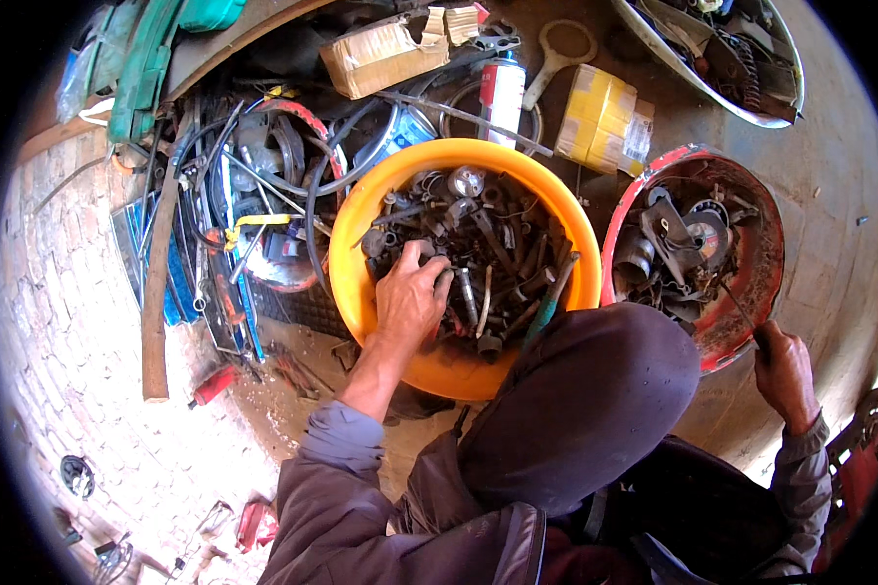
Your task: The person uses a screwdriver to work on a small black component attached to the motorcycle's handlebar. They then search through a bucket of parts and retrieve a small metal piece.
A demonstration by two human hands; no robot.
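Note:
My left hand (415, 295) reaches into a round yellow tub (346, 278) full of dark, greasy metal parts (495, 239). Its fingers are curled down among the parts, and whatever they grip is hidden. A shiny bolt-like piece (468, 297) lies just right of the fingers. My right hand (788, 378) is closed round the dark handle of a thin-shafted tool that looks like a screwdriver (741, 307). Its shaft points into a red, rusty round bin (757, 278) holding more metal parts (686, 246).
My bent knee (595, 400) rises between the containers. Behind the tub stand a spray can (500, 99), a torn cardboard box (385, 54) and a yellow-taped box (598, 117). Hoses and tools tangle at left beside a wooden strip (156, 292). Another scrap-filled container (785, 68) sits far right.

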